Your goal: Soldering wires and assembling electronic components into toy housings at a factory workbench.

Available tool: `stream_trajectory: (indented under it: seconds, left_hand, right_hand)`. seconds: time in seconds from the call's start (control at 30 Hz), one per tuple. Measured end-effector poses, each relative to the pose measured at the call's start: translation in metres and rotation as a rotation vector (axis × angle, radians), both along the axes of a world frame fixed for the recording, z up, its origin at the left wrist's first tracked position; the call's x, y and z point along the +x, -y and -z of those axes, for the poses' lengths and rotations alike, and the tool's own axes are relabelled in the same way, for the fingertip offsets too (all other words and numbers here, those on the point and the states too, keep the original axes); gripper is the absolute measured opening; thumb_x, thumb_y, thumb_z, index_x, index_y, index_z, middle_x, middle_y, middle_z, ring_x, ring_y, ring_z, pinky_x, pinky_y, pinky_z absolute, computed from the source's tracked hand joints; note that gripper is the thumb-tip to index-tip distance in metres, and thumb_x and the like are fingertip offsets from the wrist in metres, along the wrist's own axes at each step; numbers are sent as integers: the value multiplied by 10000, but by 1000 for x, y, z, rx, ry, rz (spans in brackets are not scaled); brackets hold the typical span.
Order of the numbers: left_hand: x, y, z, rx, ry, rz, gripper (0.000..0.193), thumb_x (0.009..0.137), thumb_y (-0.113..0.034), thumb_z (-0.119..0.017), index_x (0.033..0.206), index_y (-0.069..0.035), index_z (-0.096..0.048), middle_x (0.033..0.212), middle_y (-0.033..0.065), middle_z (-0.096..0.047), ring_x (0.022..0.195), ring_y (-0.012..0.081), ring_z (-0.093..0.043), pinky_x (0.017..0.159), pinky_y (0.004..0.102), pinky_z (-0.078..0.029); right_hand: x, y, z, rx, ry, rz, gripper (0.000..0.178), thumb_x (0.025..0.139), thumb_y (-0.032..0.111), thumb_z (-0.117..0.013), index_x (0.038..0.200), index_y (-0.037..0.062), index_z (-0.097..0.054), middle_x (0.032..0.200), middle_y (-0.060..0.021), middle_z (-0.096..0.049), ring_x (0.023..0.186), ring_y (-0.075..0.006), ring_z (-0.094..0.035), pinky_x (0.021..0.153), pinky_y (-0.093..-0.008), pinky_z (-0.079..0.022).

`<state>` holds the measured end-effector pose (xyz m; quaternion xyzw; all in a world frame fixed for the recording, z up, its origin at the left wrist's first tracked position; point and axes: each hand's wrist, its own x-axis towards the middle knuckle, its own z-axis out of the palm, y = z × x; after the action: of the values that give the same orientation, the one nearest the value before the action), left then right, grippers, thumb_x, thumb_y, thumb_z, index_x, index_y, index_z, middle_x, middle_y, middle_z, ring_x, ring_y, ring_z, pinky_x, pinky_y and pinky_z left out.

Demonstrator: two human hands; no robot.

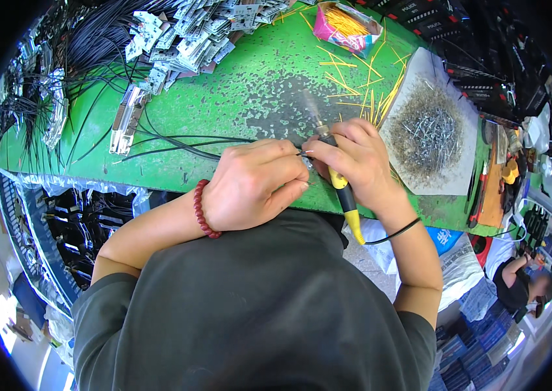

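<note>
My left hand (256, 182) is closed, pinching black wires (188, 147) near their ends. These wires run left to a silvery metal part (128, 121) lying on the green worktable. A yellow and black soldering iron (353, 218) rests in the grip of my right hand (359, 159), its metal tip slanting up and away past the fingers. Thumb and forefinger of this hand come close to the thin wire ends beside the left fingertips; whether they touch them I cannot tell.
Stacked metal parts with black wires (184, 39) cover the far left. Thin yellow tubes (370, 98) lie near a pink box (347, 29). At right, metal bits (429, 133) pile on a white sheet. Black boxes stand far right; a crate (35, 241) stands below left. Another person (517, 283) sits far right.
</note>
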<state>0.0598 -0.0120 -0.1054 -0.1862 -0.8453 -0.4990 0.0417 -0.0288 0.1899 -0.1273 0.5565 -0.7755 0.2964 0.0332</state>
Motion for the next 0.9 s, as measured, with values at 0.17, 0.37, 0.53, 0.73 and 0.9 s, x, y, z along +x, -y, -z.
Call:
stream_trajectory:
  seconds: [0.17, 0.37, 0.53, 0.73, 0.9]
  left_hand:
    - [-5, -6, 4, -66, -64, -32, 116, 717, -13, -704, 773, -32, -605, 832, 101, -617, 733, 270, -606, 647, 348, -495]
    - [-18, -13, 27, -107, -79, -19, 130, 706, -8, -692, 792, -31, -597, 820, 99, -608, 746, 277, -593, 660, 356, -491]
    - [-20, -16, 27, -152, -76, -17, 131, 705, -3, -693, 792, -31, -599, 843, 97, -621, 762, 275, -602, 672, 353, -498]
    - [-23, -18, 28, -167, -100, -18, 130, 697, 33, -687, 774, -16, -594, 852, 112, -631, 778, 276, -615, 687, 350, -504]
    - [-23, -16, 26, -214, -90, 8, 126, 695, 21, -683, 794, -17, -616, 868, 115, -630, 770, 275, -616, 661, 353, -514]
  right_hand:
    - [38, 6, 9, -24, -55, 388, 420, 685, 174, -737, 1088, 145, -621, 714, -23, -513, 764, -218, -534, 620, -354, -353]
    - [44, 6, 9, -65, 55, 457, 439, 697, 172, -733, 1119, 147, -617, 710, -30, -511, 725, -221, -518, 617, -351, -354]
    - [47, -41, 10, -361, 301, 634, 394, 835, 168, -700, 1183, 28, -579, 914, -107, -713, 710, -183, -657, 679, -299, -465]
    - [70, -112, 8, -757, 642, 927, 717, 886, 607, -508, 1156, -51, -598, 654, -70, -619, 507, -64, -463, 495, -193, -359]
    - [65, -139, 12, -1003, 556, 1040, 283, 823, 172, -571, 957, -77, -585, 772, -94, -579, 586, -100, -497, 532, -205, -385]
